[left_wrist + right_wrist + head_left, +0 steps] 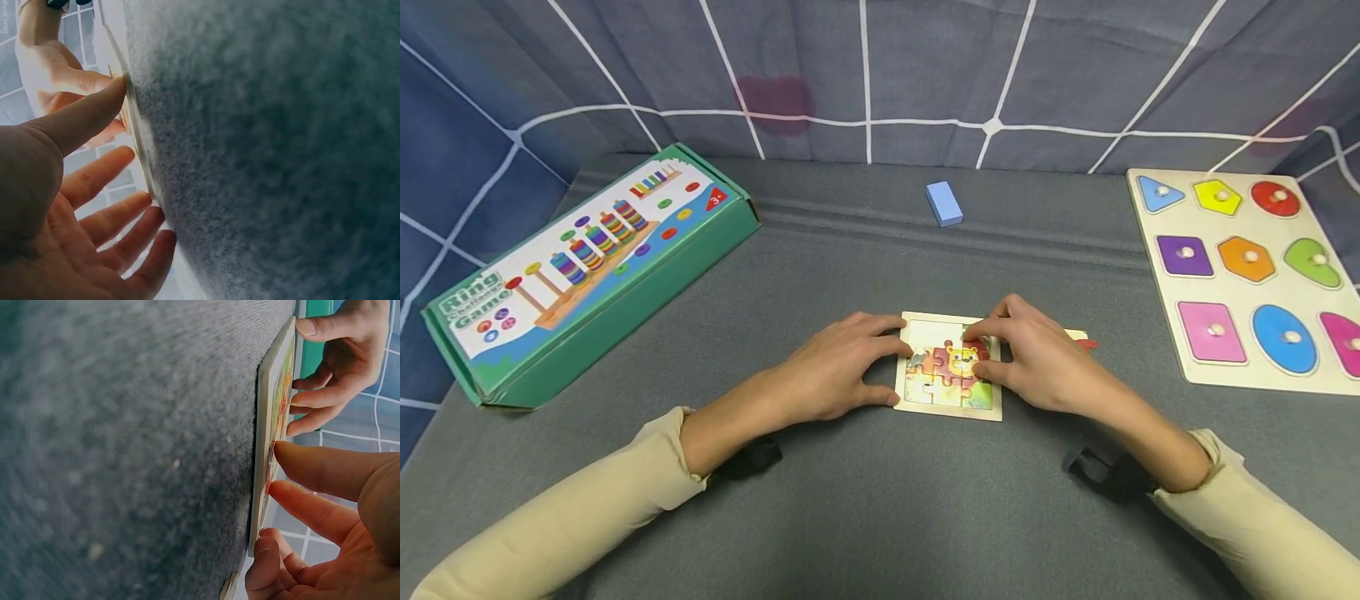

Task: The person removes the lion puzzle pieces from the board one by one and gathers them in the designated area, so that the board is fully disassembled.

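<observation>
A small wooden jigsaw board (951, 412) with a yellow-and-red animal picture lies flat on the grey cloth. Puzzle pieces (951, 367) fill most of its recess; pale wood shows at the upper left. My left hand (838, 367) rests at the left edge, its fingers extended and its thumb at the lower left corner. Over the right side, my right hand (1037, 358) pinches a red-and-green puzzle piece (984, 347) between thumb and index finger, largely covered by the fingers. Behind that hand a loose piece (1081, 336) partly shows.
A green ring-game box (617, 308) lies at the left. Toward the back stands a blue block (943, 203). On the right is a knobbed shape board (1213, 287). A checked dark cloth (925, 67) hangs behind the table.
</observation>
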### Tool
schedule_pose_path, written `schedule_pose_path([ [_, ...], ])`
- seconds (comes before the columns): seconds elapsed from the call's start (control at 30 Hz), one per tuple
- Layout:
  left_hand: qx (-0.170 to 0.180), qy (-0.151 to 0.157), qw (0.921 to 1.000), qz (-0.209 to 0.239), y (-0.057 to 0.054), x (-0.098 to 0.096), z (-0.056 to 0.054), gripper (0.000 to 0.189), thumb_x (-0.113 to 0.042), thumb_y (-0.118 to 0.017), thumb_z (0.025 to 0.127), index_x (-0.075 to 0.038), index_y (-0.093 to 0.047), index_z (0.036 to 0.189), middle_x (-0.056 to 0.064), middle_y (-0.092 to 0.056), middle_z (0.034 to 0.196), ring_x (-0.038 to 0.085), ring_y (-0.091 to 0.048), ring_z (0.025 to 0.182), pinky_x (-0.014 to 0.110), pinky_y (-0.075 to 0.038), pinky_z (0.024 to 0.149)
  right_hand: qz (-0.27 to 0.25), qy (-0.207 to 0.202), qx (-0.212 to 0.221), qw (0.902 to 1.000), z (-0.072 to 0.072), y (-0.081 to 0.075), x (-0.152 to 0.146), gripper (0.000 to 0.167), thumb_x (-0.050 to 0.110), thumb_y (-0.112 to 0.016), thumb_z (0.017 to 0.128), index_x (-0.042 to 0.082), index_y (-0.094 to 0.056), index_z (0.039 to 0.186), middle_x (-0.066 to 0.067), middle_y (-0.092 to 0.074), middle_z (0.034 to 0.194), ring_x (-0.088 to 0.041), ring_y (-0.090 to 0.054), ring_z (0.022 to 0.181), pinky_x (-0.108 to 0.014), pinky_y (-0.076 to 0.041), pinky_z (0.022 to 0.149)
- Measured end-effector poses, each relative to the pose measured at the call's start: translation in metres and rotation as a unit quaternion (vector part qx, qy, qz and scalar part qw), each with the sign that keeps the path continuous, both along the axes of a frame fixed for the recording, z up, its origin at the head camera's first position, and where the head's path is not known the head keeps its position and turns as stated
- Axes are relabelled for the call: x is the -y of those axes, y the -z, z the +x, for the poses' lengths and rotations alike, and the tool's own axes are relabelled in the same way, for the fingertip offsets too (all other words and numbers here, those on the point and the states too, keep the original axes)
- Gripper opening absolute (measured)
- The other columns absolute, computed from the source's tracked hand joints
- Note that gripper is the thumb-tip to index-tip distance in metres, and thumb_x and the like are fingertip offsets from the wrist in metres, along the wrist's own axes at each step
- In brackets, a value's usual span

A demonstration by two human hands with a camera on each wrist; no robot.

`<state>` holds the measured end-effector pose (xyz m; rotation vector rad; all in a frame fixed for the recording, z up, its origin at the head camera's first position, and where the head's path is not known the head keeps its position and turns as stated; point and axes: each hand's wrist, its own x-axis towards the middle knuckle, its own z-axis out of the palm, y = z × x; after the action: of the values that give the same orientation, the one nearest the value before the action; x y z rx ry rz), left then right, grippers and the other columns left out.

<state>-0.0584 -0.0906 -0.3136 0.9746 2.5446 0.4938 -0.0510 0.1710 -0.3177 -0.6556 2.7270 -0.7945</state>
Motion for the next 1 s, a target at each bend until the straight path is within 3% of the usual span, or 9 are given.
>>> schedule_pose_path([
  [0.23, -0.022, -0.013, 0.9993, -0.027, -0.0009, 0.0018, 0.0022, 0.059, -0.042, -0.079, 0.083, -0.014, -0.061, 0.132, 0.003, -0.044, 0.151, 0.025, -0.040, 0.136, 0.049, -0.035, 0.105, -0.005, 0.005, 0.006, 1.0000, 0.0006, 0.0002, 0.0028, 0.026, 0.004, -0.077, 0.081, 0.009, -0.072, 0.107, -0.008, -0.051, 0.102, -0.022, -0.048, 0.084, -0.036, -0.039, 0.071],
  [0.57, -0.050, -0.002, 0.9983, -0.029, -0.0003, 0.0024, -0.0009, 0.056, -0.047, -0.080, 0.080, -0.018, -0.067, 0.126, 0.002, -0.048, 0.148, 0.026, -0.045, 0.130, 0.052, -0.037, 0.102, 0.005, 0.004, -0.001, 1.0000, -0.0009, -0.0001, 0.0048, 0.023, 0.004, -0.079, 0.081, 0.008, -0.073, 0.102, -0.006, -0.053, 0.105, -0.022, -0.049, 0.088, -0.037, -0.039, 0.074],
  [0.67, -0.053, 0.000, 0.9982, -0.028, 0.0003, 0.0034, -0.0013, 0.055, -0.047, -0.080, 0.080, -0.020, -0.068, 0.126, 0.002, -0.048, 0.148, 0.026, -0.046, 0.129, 0.052, -0.037, 0.101, 0.014, 0.004, 0.001, 0.9999, -0.0014, -0.0009, 0.0056, 0.027, 0.005, -0.078, 0.082, 0.007, -0.072, 0.108, -0.007, -0.054, 0.107, -0.021, -0.050, 0.089, -0.037, -0.039, 0.074],
  [0.8, -0.058, 0.013, 0.9976, -0.034, 0.0009, 0.0048, -0.0020, 0.057, -0.050, -0.079, 0.081, -0.021, -0.067, 0.128, 0.001, -0.047, 0.149, 0.025, -0.045, 0.130, 0.053, -0.037, 0.101, 0.018, 0.002, 0.003, 0.9998, -0.0015, -0.0012, 0.0054, 0.036, 0.005, -0.078, 0.082, 0.005, -0.069, 0.117, -0.009, -0.054, 0.108, -0.022, -0.050, 0.088, -0.037, -0.039, 0.074],
  [1.0, -0.068, 0.033, 0.9964, -0.040, 0.0017, 0.0072, -0.0038, 0.060, -0.053, -0.076, 0.082, -0.023, -0.065, 0.132, -0.001, -0.044, 0.151, 0.024, -0.044, 0.130, 0.053, -0.035, 0.103, 0.007, -0.010, 0.004, 0.9999, -0.0017, -0.0006, 0.0036, 0.028, 0.006, -0.078, 0.083, 0.008, -0.072, 0.110, -0.008, -0.051, 0.105, -0.022, -0.047, 0.086, -0.037, -0.038, 0.073],
])
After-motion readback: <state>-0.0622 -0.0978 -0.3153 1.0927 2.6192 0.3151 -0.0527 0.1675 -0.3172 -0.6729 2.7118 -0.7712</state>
